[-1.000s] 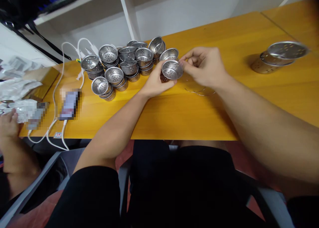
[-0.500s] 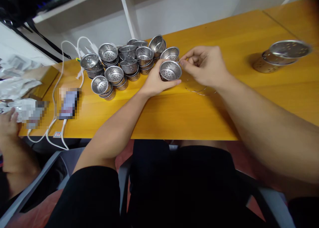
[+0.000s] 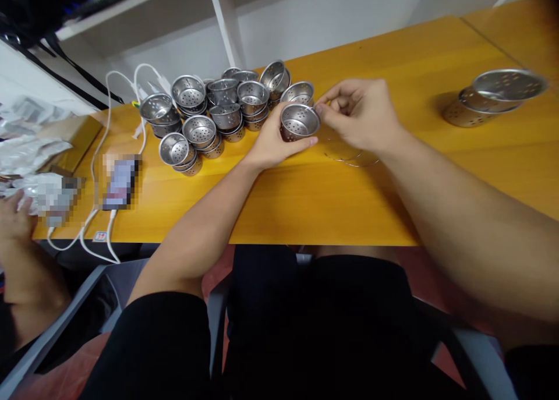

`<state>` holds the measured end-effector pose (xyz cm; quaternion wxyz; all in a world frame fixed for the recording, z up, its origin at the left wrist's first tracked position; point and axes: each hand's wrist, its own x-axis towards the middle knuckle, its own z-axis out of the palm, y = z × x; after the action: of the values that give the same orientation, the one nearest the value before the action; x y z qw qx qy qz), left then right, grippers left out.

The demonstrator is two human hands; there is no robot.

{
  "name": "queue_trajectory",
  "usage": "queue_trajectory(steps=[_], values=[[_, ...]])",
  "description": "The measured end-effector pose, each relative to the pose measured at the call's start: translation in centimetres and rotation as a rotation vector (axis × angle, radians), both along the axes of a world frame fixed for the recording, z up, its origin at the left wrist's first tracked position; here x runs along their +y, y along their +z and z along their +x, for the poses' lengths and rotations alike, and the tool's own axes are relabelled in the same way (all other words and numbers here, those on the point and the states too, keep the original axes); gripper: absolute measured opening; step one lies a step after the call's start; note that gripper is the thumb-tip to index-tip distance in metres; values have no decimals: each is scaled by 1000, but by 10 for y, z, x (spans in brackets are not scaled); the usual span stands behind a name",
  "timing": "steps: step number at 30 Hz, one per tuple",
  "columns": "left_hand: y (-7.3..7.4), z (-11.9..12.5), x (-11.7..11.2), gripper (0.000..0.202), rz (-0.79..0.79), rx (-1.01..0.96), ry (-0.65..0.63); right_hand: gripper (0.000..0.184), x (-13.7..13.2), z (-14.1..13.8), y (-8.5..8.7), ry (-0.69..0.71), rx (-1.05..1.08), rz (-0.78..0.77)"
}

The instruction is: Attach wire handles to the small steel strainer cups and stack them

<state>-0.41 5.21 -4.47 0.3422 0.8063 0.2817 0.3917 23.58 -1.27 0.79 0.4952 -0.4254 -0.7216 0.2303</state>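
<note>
silver, round, perforated metal cup [image 3: 299, 120] gripped in the person's left hand [image 3: 274, 141], right hand [image 3: 354, 116] pinched closed near its rim at three o'clock, any hold there unclear, stacked silver perforated cups [image 3: 200, 131] at nine o'clock

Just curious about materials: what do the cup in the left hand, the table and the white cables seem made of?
Cup: shiny metal, possibly stainless steel, judging by its silvery reflections.
Table: semi-gloss wood or wood-look laminate; faint streaks leave it open.
Cables: probably plastic-coated, given their smooth white surface and loose curves.
</note>
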Motion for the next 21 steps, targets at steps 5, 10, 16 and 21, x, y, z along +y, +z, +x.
queue_trajectory(steps=[5, 10, 16, 21], values=[[0, -1, -4, 116, -13, -2, -1, 43, -1, -1, 0, -4, 2, -4], [-10, 0, 2, 108, 46, 14, 27, 47, 0, -2, 0, 11, 26, 9], [-8, 6, 1, 93, 26, 32, -34, 52, 2, 0, -1, -28, 37, 41], [-4, -1, -3, 101, 43, 9, 14, 55, -1, -2, 2, -21, 24, 29]])
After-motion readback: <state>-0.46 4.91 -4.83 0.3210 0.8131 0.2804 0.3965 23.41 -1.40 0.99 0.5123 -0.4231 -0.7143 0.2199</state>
